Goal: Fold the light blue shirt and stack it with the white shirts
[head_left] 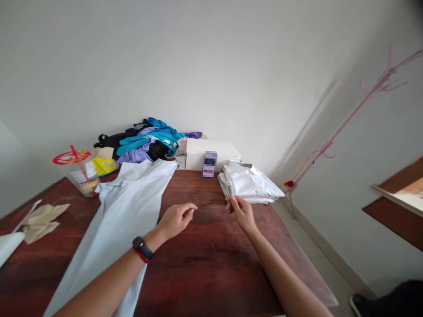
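My left hand (177,219), with a dark band on its wrist, hovers over the wooden table. Its fingers are curled together with nothing seen in them. To its left a pale, light-blue or white garment (128,220) lies spread lengthwise, its narrow end toward the back; my left forearm crosses over it. My right hand (241,213) is closed in a pinch at the front left corner of a stack of folded white shirts (253,182). Whether those fingertips touch the stack or hold anything is hidden. A collar shows on the top shirt.
Behind stand a white box (211,152) and a small blurred pack (209,164). A heap of blue, purple and black clothes (152,138) lies against the wall. At left are a plastic cup with straw (79,171), a yellow packet (105,166) and brown paper (46,220). A pink coat stand (343,125) leans in view at right.
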### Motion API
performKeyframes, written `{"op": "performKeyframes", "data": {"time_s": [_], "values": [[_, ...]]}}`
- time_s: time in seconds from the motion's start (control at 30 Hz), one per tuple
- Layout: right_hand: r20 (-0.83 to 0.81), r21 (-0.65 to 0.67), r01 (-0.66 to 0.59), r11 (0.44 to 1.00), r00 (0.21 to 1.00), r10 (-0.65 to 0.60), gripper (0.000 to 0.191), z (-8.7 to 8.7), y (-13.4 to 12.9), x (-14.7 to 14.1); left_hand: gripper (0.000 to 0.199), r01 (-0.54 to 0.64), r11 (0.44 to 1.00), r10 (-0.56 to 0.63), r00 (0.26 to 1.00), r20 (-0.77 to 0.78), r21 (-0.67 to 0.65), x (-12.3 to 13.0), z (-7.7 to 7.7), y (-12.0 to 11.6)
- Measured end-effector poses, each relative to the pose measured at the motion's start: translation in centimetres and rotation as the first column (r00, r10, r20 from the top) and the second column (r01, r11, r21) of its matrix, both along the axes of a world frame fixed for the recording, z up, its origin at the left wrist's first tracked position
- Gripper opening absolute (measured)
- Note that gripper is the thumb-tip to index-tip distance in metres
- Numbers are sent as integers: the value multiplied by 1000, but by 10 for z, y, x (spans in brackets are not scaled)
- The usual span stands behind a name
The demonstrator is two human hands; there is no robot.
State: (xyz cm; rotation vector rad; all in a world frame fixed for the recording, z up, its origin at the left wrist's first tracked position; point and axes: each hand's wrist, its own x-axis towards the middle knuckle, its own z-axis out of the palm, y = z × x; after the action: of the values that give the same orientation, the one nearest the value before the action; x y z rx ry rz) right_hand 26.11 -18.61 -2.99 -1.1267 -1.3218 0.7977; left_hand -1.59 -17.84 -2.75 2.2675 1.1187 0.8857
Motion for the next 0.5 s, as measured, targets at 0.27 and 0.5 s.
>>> {"op": "performKeyframes", "data": {"time_s": [0.27,0.5], "values": [[-311,-254,-27,967,949,-55,52,-11,12,11,24,144,978,-102,960,-260,149,5,0,-6],[-602,-438,11,899,739,-302,34,-5,18,23,19,140,987,-110,946,-305,79,9,1,-7]]}}
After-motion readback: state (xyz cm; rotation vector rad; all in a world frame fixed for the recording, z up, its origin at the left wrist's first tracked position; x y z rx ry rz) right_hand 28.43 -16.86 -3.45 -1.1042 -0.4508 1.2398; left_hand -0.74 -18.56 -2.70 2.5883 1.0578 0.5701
